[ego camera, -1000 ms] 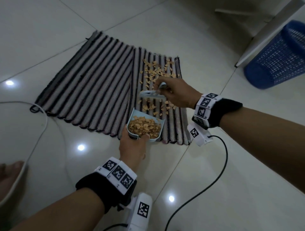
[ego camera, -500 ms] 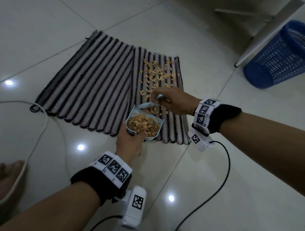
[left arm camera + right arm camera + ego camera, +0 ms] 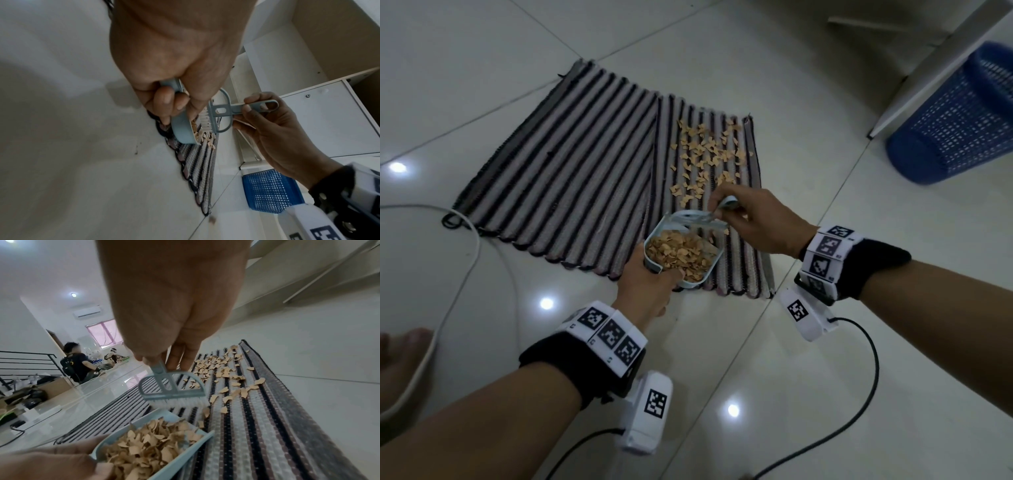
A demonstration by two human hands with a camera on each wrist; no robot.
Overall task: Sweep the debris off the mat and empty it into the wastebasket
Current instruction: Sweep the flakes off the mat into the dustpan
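A striped mat (image 3: 571,178) lies on the tiled floor, with tan paper scraps (image 3: 705,154) scattered over its right part. My left hand (image 3: 643,291) grips the near end of a light blue dustpan (image 3: 681,257) heaped with scraps, resting on the mat's near edge. My right hand (image 3: 753,219) pinches the handle of a small blue brush (image 3: 172,389); its white bristles (image 3: 180,402) stand at the pan's mouth. The dustpan (image 3: 180,128) and brush (image 3: 222,112) also show in the left wrist view. A blue mesh wastebasket (image 3: 959,120) stands at the far right.
A white furniture panel (image 3: 941,65) leans beside the wastebasket. A white cable (image 3: 462,267) curves across the floor on the left, near a bare foot (image 3: 397,370). Black cables (image 3: 859,394) trail from my wrists. People sit far off in the right wrist view (image 3: 76,365).
The brush has swept toward me down the mat to the pan's mouth, pushing scraps in. My left hand and the dustpan shifted slightly left and forward.
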